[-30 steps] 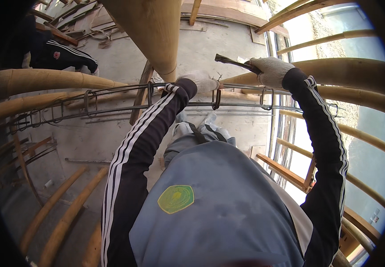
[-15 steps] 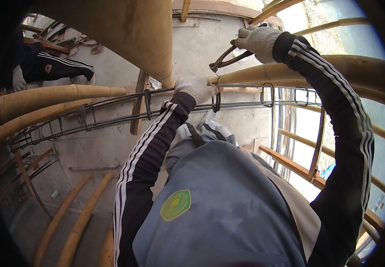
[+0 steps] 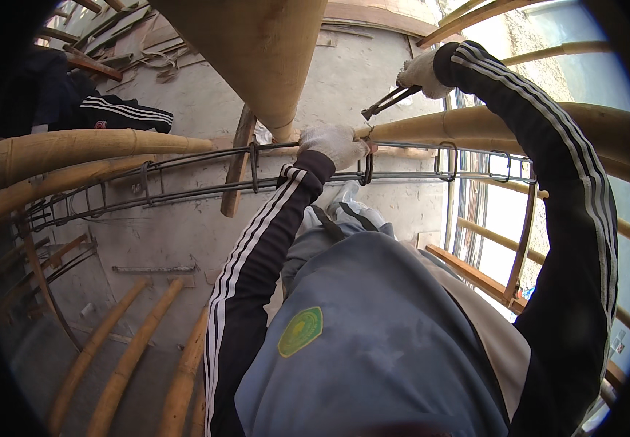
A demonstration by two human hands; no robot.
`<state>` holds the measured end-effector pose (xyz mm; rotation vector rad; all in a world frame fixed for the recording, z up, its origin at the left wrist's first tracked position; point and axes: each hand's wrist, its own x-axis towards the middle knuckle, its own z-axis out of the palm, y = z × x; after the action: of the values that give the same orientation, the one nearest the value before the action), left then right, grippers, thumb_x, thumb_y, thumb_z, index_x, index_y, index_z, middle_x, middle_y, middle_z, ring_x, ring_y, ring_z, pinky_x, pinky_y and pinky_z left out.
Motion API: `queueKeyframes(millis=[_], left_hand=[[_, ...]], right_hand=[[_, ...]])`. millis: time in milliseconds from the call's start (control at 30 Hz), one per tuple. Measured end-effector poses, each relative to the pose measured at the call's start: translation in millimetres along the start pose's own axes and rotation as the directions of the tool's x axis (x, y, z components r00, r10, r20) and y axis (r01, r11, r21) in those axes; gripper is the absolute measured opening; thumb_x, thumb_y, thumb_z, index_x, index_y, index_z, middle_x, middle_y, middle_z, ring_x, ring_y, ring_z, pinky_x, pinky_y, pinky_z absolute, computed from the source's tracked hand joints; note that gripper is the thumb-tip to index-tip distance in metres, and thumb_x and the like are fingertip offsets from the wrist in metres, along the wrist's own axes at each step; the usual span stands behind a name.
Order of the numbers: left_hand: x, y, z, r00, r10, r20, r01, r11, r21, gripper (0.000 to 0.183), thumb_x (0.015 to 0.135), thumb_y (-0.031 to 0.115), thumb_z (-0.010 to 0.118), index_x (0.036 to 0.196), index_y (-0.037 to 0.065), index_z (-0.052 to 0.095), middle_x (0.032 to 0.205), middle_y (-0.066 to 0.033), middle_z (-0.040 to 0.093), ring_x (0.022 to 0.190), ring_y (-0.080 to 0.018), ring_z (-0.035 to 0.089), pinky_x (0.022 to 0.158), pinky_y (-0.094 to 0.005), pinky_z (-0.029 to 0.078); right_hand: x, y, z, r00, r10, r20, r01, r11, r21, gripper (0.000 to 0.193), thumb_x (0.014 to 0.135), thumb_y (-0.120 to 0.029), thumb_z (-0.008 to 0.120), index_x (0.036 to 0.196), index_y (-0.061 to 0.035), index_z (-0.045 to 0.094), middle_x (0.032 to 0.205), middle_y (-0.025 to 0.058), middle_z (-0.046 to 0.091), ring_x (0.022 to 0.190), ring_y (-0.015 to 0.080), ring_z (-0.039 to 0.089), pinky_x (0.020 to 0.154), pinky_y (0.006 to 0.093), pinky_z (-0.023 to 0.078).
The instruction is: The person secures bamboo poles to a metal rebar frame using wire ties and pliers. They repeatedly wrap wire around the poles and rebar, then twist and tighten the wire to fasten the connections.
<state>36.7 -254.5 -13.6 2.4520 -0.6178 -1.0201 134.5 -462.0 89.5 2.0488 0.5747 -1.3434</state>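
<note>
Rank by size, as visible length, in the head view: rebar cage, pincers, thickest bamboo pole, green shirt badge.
1. Rebar cage
2. Thickest bamboo pole
3. Pincers, green shirt badge: too alike to rank; right hand partly covers pincers.

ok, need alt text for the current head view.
A gloved left hand holds a long rebar cage while the gloved right hand grips dark pincers, seen from above. Thick bamboo poles run around the person, who wears a grey apron; a co-worker's dark, white-striped clothing shows at upper left.
</note>
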Motion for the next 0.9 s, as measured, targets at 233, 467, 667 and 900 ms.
queueKeyframes(millis=[233,467,667,900], left_hand=[[2,-2,5,0.999,0.007,0.033,-0.005,0.998,-0.056,0.057,0.089,0.071,0.063,0.119,0.026,0.078,0.093,-0.0070,0.078,0.097,-0.0294,0.075,0.093,-0.0466,0.051],[-1,-4,6,1.000,0.019,0.004,-0.018,0.995,-0.103,0.056,0.089,0.069,0.064,0.125,0.028,0.076,0.096,-0.0057,0.078,0.101,-0.0279,0.074,0.098,-0.0477,0.047],[-6,-6,7,0.995,0.039,-0.094,-0.047,0.996,-0.077,0.049,0.089,0.067,0.063,0.112,0.027,0.080,0.088,-0.0102,0.077,0.093,-0.0318,0.073,0.087,-0.0459,0.051],[-7,-5,4,0.996,0.013,-0.090,-0.017,0.999,-0.047,0.064,0.087,0.071,0.063,0.098,0.011,0.082,0.091,-0.0166,0.077,0.094,-0.0359,0.074,0.090,-0.0470,0.050]], right_hand=[[19,-3,-27,0.965,-0.191,0.179,0.219,0.963,-0.155,0.049,0.085,-0.002,0.055,0.133,-0.0126,0.059,0.102,0.0142,0.070,0.099,0.0343,0.069,0.084,0.0489,0.052],[38,-7,-54,0.919,-0.240,0.313,0.344,0.875,-0.341,0.041,0.080,-0.005,0.058,0.121,-0.0098,0.061,0.096,0.0144,0.070,0.097,0.0365,0.069,0.081,0.0500,0.052],[40,-15,-70,0.902,-0.244,0.355,0.388,0.820,-0.422,0.049,0.081,-0.007,0.057,0.130,-0.0101,0.061,0.103,0.0169,0.072,0.103,0.0401,0.070,0.087,0.0518,0.053],[22,-21,-64,0.938,-0.291,0.189,0.346,0.818,-0.459,0.040,0.082,-0.001,0.062,0.122,-0.0046,0.065,0.114,0.0163,0.068,0.109,0.0404,0.069,0.088,0.0504,0.056]])
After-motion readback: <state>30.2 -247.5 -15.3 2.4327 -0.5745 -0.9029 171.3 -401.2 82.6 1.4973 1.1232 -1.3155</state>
